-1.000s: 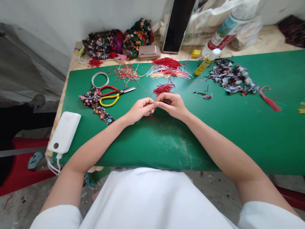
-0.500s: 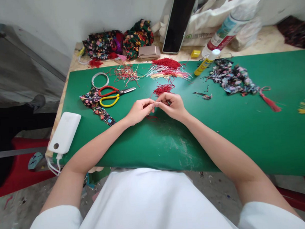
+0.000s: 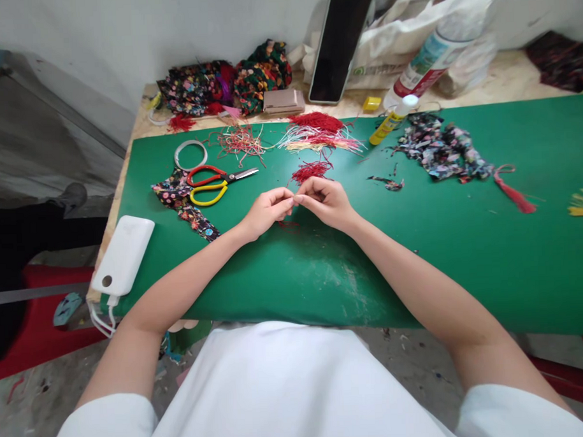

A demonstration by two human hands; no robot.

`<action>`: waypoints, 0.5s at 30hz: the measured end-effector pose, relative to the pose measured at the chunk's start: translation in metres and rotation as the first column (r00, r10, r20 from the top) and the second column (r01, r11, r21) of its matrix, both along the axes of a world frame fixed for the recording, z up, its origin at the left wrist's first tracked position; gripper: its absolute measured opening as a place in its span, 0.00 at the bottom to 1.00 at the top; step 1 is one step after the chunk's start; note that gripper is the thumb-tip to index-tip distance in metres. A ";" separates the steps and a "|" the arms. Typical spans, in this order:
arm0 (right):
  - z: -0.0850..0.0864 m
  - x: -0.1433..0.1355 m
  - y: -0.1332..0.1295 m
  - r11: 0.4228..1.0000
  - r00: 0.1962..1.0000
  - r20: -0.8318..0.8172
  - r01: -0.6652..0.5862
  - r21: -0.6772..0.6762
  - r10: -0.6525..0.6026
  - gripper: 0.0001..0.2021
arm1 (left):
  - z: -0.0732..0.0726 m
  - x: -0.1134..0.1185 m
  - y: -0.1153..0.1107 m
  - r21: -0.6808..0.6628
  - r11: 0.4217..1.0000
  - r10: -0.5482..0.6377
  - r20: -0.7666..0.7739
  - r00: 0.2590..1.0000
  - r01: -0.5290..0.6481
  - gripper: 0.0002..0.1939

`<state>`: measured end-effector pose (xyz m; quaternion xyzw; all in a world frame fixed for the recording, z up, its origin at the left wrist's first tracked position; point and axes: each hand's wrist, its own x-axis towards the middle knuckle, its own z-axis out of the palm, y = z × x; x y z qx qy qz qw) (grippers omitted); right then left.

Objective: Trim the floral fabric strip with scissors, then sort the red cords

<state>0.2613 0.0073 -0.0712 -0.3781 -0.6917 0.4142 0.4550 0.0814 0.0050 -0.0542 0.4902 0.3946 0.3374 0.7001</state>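
Observation:
My left hand [image 3: 268, 213] and my right hand [image 3: 328, 201] meet fingertip to fingertip above the green mat [image 3: 255, 277]. Both are closed in a pinch, and whatever lies between the fingers is too small to make out. Thin red threads [image 3: 288, 226] show just below the fingertips. Right behind my hands lies a small heap of dark red cords [image 3: 311, 171]. Farther back is a bundle of red, white and pale yellow strands [image 3: 320, 133]. Scissors [image 3: 218, 183] with one red and one yellow handle rest left of my hands, partly over a floral fabric strip [image 3: 196, 220].
A white power bank [image 3: 125, 253] with a cable sits at the left edge. Behind stand a phone [image 3: 340, 45], a glue stick [image 3: 392, 120] and a bottle [image 3: 424, 64]. Floral scraps [image 3: 442, 146] and a pink-red tassel [image 3: 515, 190] lie right. Another person's leg [image 3: 38, 224] shows at left.
My fingertips stay pinched together in nearly the same place. The red threads below them show slightly less. The whole view has shifted a little.

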 end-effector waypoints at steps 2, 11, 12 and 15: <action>0.000 0.000 0.000 1.000 1.000 -0.005 -0.014 -0.012 0.014 0.24 | -0.001 0.000 0.000 -0.024 1.000 0.002 0.016 1.000 -0.001 0.09; -0.002 0.001 0.001 0.999 1.000 -0.010 -0.028 -0.029 0.027 0.25 | 0.000 -0.001 0.002 -0.073 0.997 -0.006 0.044 0.999 0.009 0.07; -0.002 0.001 0.001 0.999 1.000 -0.011 -0.030 -0.032 0.030 0.25 | 0.000 -0.001 0.002 -0.073 0.997 -0.008 0.047 0.999 0.011 0.06; -0.002 0.001 0.001 0.999 0.999 -0.012 -0.035 -0.034 0.035 0.24 | 0.000 -0.001 0.002 -0.071 0.997 -0.009 0.051 0.999 0.013 0.06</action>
